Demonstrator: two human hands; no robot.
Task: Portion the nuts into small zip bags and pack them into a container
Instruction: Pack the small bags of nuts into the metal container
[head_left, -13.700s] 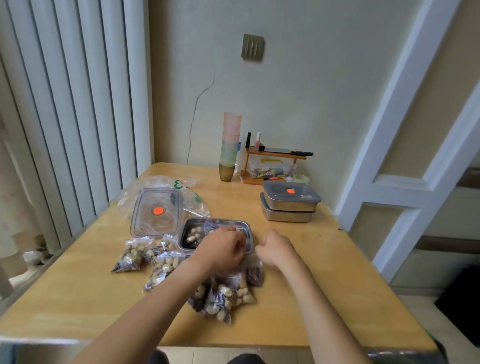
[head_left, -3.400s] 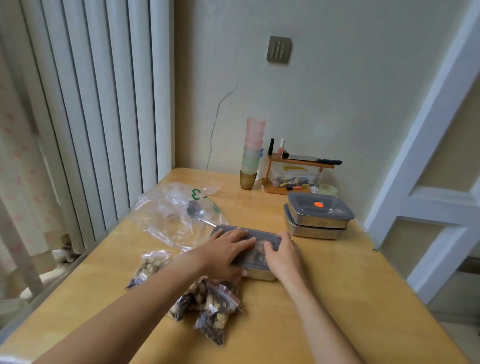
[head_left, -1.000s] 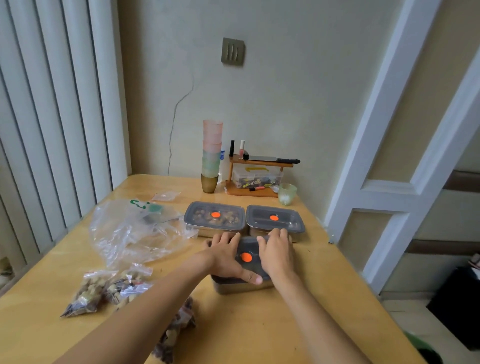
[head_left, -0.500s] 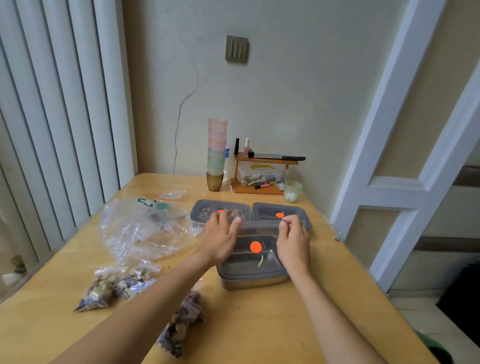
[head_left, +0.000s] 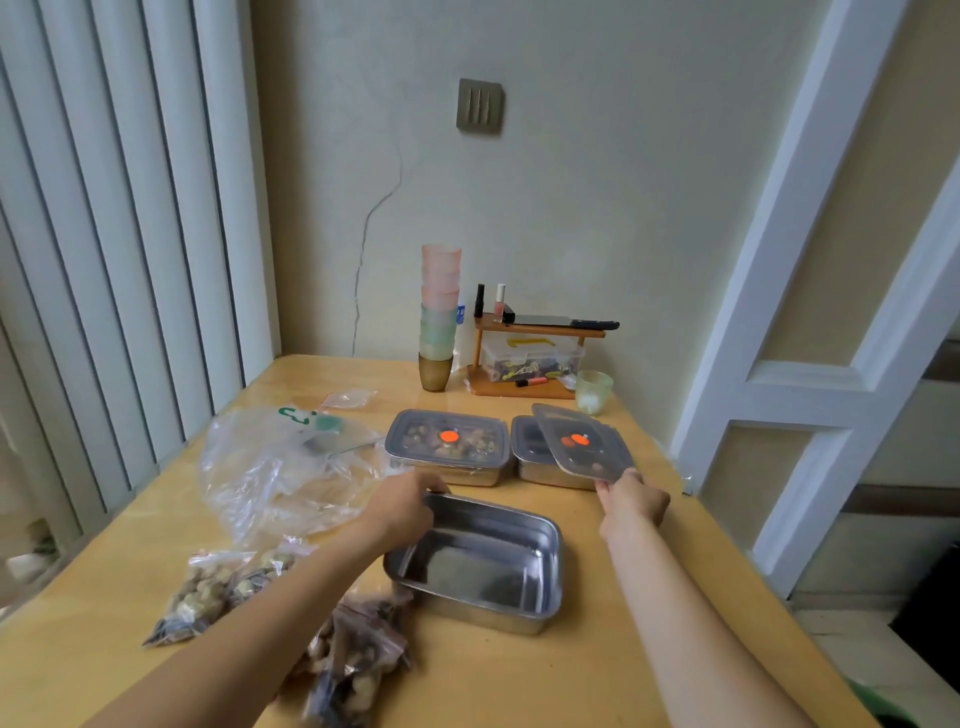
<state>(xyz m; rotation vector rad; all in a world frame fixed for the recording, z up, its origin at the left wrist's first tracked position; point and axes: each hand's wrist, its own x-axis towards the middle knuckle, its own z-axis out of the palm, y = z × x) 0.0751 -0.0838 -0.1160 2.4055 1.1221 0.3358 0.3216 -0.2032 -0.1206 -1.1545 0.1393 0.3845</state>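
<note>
An open steel container stands before me with nothing inside. My left hand grips its far left rim. My right hand pinches the near edge of its clear lid, which has an orange dot and lies tilted over the closed container at the back right. A lidded container full of nut bags stands to the left of that. Small zip bags of nuts lie at the front left, and more nut bags lie under my left forearm.
A large crumpled clear bag lies at the left. At the back wall stand stacked cups, a wooden rack with a knife on top, and a green glass. The table's right edge runs close to my right arm.
The lid has come off the near container. My right hand carried it back and to the right, onto the far right container. My left hand moved to the near container's rim.
</note>
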